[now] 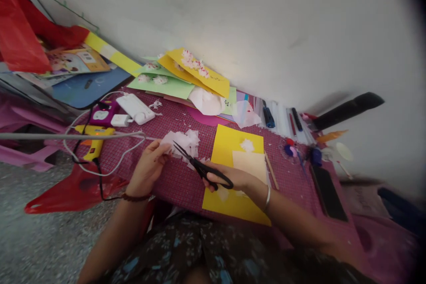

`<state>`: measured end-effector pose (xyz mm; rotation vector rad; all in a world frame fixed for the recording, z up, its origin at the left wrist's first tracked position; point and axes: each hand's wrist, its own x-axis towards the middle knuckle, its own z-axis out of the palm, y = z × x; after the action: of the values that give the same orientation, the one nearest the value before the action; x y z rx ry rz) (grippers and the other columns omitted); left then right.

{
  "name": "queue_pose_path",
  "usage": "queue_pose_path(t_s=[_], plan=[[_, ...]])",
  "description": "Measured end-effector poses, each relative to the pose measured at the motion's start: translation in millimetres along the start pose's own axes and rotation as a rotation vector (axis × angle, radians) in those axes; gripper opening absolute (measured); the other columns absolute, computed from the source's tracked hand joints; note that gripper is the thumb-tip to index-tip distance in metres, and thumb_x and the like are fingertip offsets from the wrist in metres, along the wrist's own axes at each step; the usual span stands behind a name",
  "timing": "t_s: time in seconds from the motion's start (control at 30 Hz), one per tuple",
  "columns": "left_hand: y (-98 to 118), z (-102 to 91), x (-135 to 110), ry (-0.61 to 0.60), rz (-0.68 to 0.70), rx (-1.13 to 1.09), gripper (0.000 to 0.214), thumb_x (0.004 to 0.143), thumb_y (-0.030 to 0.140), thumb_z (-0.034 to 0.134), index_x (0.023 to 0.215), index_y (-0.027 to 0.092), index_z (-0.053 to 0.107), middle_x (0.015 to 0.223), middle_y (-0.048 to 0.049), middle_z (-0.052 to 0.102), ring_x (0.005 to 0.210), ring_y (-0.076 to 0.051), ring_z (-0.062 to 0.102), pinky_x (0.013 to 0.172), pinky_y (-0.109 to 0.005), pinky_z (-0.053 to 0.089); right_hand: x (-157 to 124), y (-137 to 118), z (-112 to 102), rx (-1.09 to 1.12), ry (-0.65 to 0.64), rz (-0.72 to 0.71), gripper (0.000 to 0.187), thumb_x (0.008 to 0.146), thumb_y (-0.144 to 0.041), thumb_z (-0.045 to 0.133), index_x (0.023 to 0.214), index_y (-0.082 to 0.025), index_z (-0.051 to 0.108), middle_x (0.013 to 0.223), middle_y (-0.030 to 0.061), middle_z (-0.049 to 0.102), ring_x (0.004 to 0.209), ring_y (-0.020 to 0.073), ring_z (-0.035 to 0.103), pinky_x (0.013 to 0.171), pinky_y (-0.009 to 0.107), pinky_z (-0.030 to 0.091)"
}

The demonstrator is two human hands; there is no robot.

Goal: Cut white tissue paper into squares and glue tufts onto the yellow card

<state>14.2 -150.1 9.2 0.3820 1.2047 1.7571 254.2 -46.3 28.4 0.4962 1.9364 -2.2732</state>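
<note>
My right hand (218, 178) is closed around the handles of black scissors (195, 163), whose blades point up and to the left, slightly apart. My left hand (153, 159) pinches the edge of a piece of thin white tissue paper (167, 147) near the scissor tips. Behind and below the blades lies a loose heap of white paper pieces (189, 140) on the dark red checked tablecloth. To the right of the heap is a yellow sheet (226, 138) bearing a crumpled white paper flower (247, 145) and a cream sheet (249, 163). My right forearm covers part of the yellow sheet.
A yellow glue gun (96, 142) with its cord lies at the left, by a white power adapter (135, 108). Folded cards with paper blossoms (196, 69) lean by the wall. At the right are a dark phone (328, 193), pens and a wooden stick (272, 171).
</note>
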Motion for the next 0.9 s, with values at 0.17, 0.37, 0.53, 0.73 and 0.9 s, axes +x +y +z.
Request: queue_pose_path(t_s=[0.17, 0.37, 0.53, 0.73, 0.9], plan=[[-0.8, 9.3, -1.6, -0.101, -0.060, 0.068, 0.021, 0.066, 0.024, 0.087, 0.065, 0.015, 0.067, 0.062, 0.0007, 0.063, 0.057, -0.011, 0.057, 0.057, -0.021, 0.048, 10.8, -6.0, 5.1, 0.009, 0.060, 0.011, 0.070, 0.078, -0.081, 0.070, 0.105, -0.017, 0.053, 0.081, -0.0029, 0.057, 0.064, 0.0085, 0.057, 0.057, 0.022, 0.045], [8.1, 11.2, 9.8, -0.111, -0.044, 0.145, 0.021, 0.064, 0.024, 0.083, 0.063, 0.017, 0.064, 0.059, 0.0010, 0.061, 0.054, -0.011, 0.054, 0.054, -0.022, 0.043, 22.0, -4.7, 7.3, 0.064, 0.177, -0.027, 0.063, 0.080, -0.073, 0.075, 0.104, -0.018, 0.057, 0.070, -0.0062, 0.056, 0.051, 0.0061, 0.049, 0.046, 0.020, 0.038], [11.6, 8.0, 17.9, -0.089, 0.017, 0.332, 0.022, 0.068, 0.029, 0.077, 0.060, 0.018, 0.060, 0.058, 0.0010, 0.058, 0.054, -0.011, 0.051, 0.055, -0.024, 0.040, 22.0, 3.1, 0.6, 0.192, 0.078, -0.054, 0.069, 0.077, -0.081, 0.072, 0.101, -0.018, 0.057, 0.081, -0.0015, 0.063, 0.061, 0.0091, 0.060, 0.055, 0.022, 0.046], [9.7, -4.6, 24.8, -0.019, 0.158, 0.576, 0.010, 0.074, 0.027, 0.071, 0.078, 0.018, 0.071, 0.072, -0.0019, 0.067, 0.066, -0.015, 0.059, 0.065, -0.028, 0.046, -3.1, 18.3, -9.8, 0.406, 0.005, -0.122, 0.071, 0.083, -0.081, 0.066, 0.116, -0.018, 0.058, 0.082, 0.0003, 0.064, 0.064, 0.0120, 0.059, 0.059, 0.026, 0.046], [-0.3, -2.4, 31.3, -0.044, 0.477, 0.982, 0.061, 0.070, 0.017, 0.071, 0.131, 0.018, 0.065, 0.135, -0.0134, 0.067, 0.129, -0.033, 0.059, 0.112, -0.052, 0.044, -17.6, 25.3, -9.2, 0.488, 0.003, -0.143, 0.067, 0.084, -0.077, 0.067, 0.114, -0.018, 0.059, 0.082, 0.0002, 0.063, 0.063, 0.0122, 0.059, 0.058, 0.025, 0.045]])
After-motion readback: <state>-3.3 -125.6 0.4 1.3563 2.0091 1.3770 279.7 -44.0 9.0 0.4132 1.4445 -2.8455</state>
